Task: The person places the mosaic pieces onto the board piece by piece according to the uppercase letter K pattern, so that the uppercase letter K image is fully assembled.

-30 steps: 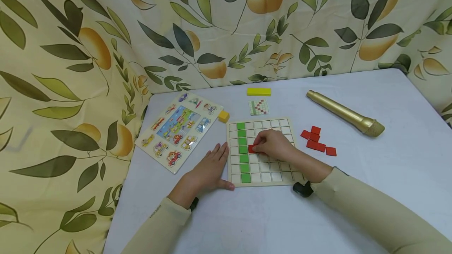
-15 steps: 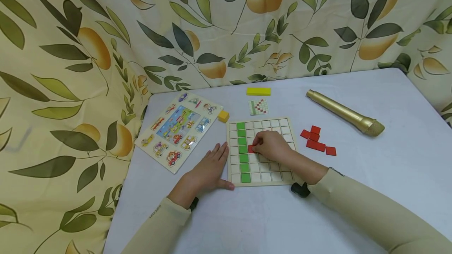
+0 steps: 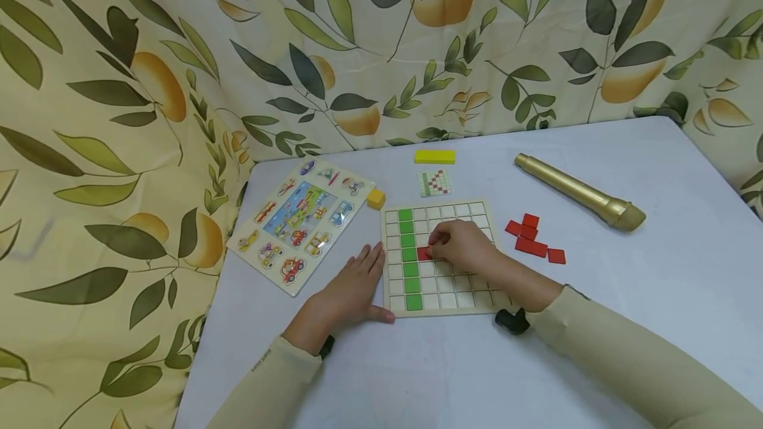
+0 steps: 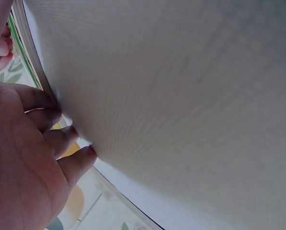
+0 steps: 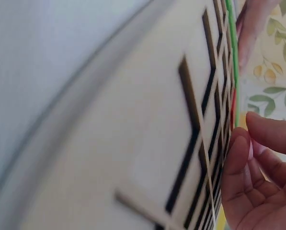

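Observation:
A wooden grid board [image 3: 461, 298] lies on the white-covered table, with green square tiles [image 3: 411, 269] down its second column from the left. Right beside that column is a red square tile [image 3: 423, 254], at the curled thumb and fingers of my right hand [image 3: 461, 243]. In the right wrist view the fingertips of that right hand [image 5: 257, 177] meet the board's surface close to the red strip of the tile. My left hand [image 3: 352, 290] rests with straight fingers along the board's left edge, thumb spread toward its front left corner. The left palm [image 4: 23, 158] shows in the left wrist view.
Several loose red tiles [image 3: 530, 247] lie right of the board. A gold microphone [image 3: 581, 192] is behind them. Beyond the board are a small pattern card [image 3: 434, 183] and a yellow bar [image 3: 434, 157]. Left stand a vehicle picture puzzle [image 3: 301, 224] and a yellow block [image 3: 376, 199].
The head view has shifted slightly. My right fingers stay at the red tile with only a small wrist movement; my left hand keeps its place at the board's edge.

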Demonstrator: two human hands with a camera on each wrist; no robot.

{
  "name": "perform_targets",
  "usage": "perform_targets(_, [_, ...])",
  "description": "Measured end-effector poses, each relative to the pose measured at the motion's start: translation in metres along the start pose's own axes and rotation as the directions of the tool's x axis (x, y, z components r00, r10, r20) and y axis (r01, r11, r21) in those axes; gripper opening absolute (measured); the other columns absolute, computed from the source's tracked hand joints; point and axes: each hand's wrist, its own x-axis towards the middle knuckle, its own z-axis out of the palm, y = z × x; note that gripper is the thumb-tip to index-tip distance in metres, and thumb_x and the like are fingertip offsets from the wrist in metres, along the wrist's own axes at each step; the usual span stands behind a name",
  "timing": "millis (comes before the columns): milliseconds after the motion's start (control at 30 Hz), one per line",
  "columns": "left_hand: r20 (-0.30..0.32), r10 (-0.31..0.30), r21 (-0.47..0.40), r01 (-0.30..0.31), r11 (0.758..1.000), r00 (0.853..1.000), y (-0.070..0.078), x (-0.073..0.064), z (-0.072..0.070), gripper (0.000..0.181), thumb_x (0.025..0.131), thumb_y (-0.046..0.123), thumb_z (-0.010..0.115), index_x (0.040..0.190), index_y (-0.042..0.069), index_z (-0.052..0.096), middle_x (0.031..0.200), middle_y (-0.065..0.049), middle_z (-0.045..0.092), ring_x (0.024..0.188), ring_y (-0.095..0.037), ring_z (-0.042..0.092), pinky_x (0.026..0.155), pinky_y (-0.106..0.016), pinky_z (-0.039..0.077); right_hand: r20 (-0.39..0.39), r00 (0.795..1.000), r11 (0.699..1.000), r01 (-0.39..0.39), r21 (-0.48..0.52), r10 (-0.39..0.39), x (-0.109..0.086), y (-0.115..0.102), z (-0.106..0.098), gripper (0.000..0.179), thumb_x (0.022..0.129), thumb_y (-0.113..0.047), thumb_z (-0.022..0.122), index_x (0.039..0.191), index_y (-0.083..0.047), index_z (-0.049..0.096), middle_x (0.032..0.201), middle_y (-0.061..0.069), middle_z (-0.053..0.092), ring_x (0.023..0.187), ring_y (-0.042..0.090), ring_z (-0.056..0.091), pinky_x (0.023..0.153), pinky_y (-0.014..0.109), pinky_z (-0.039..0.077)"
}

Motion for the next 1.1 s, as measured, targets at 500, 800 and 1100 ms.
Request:
perform_targets(500, [-0.005,-0.007,0.011,0.007,1.000,1.000,0.001,-0.003,0.000,0.127,0.073,0.071,0.073,0.162,0.005,0.009,0.169,-0.009,0.001,0.154,-0.029,-0.001,0.122,-0.046,0.015,-0.103,0.990,0.995,-0.098,0.025,0.100,-0.022,0.043,-0.065,0.019,0.092,-0.021,0.073,0.103,-0.006,0.070,0.090,0.006,0.069,0.072,0.019,0.064,0.066,0.032,0.047])
perform_targets(800, [-0.017,0.001,0.007,-0.001,1.000,1.000,-0.001,-0.003,0.001,0.128,0.073,0.070,0.075,0.161,0.004,0.009,0.169,-0.010,0.001,0.154,-0.030,0.000,0.122,-0.047,0.015,-0.130,0.982,0.987,-0.148,-0.056,0.140,-0.031,0.066,-0.086,0.026,0.093,-0.025,0.072,0.110,-0.006,0.070,0.099,0.010,0.068,0.088,0.027,0.060,0.072,0.037,0.044])
perform_targets(1100, [-0.010,0.008,0.000,-0.008,1.000,1.000,0.002,-0.004,-0.003,0.128,0.073,0.068,0.075,0.161,0.004,0.009,0.169,-0.010,0.001,0.154,-0.030,0.000,0.122,-0.047,0.015,-0.168,0.973,0.980,-0.177,-0.089,0.160,-0.037,0.081,-0.091,0.038,0.092,-0.026,0.074,0.121,-0.002,0.066,0.117,0.022,0.065,0.106,0.038,0.055,0.084,0.046,0.045])
